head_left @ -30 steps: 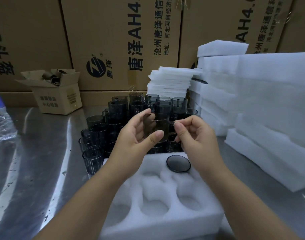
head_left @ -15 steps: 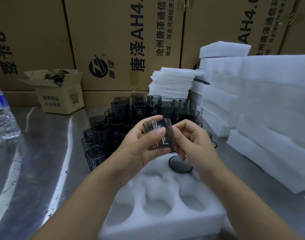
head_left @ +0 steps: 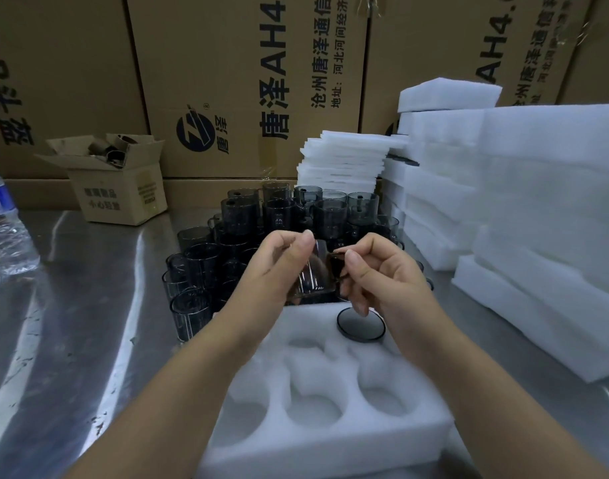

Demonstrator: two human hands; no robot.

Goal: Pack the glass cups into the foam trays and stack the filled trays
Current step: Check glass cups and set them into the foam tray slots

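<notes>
A white foam tray (head_left: pixel 327 430) with round pockets lies right in front of me; one cup (head_left: pixel 361 327) sits sunk in its far right pocket, the other pockets show only foam. Above the tray's far edge I hold a smoky glass cup (head_left: pixel 313 274) tilted between both hands. My left hand (head_left: pixel 277 274) grips its body with thumb and fingers. My right hand (head_left: pixel 382 271) pinches its handle side. Several more dark glass cups (head_left: pixel 261 223) stand stacked behind.
Stacks of white foam trays (head_left: pixel 538 209) rise at the right, and thin foam sheets (head_left: pixel 344 164) are piled behind the cups. Large cardboard boxes (head_left: pixel 247 81) wall the back. A small open carton (head_left: pixel 119 181) and a water bottle (head_left: pixel 4 229) stand left on the steel table (head_left: pixel 75 323).
Both hands brought the cup slightly nearer and turned it, so it now tilts with its mouth toward my right hand. My right fingers closed on its handle side.
</notes>
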